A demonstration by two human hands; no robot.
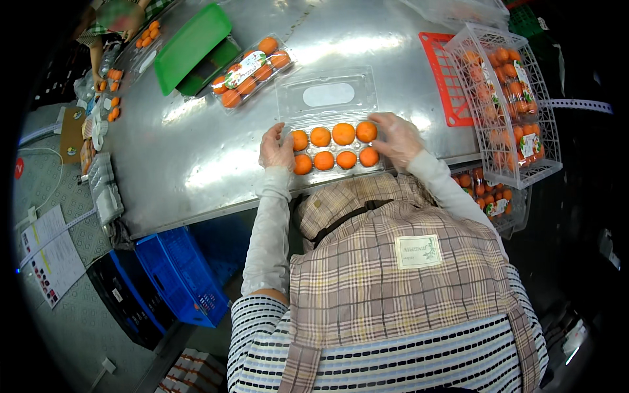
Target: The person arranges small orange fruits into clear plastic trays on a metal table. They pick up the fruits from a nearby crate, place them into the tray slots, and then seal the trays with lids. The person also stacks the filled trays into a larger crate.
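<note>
On the metal table (196, 170) in front of me an open clamshell tray (331, 128) holds eight fruits (334, 147) in two rows of four, its lid lying flat behind them, with my left hand (276, 149) touching its left end and my right hand (395, 136) its right end. Behind and to the left lie a closed pack of fruit (252, 72) and, further left, stacked flat trays (193, 47). At the right table edge a wire crate (508, 105) holds more packs, a flat grid tray (442, 78) lies just left of it, and a plastic crate (180, 275) sits below the table's near-left edge.
</note>
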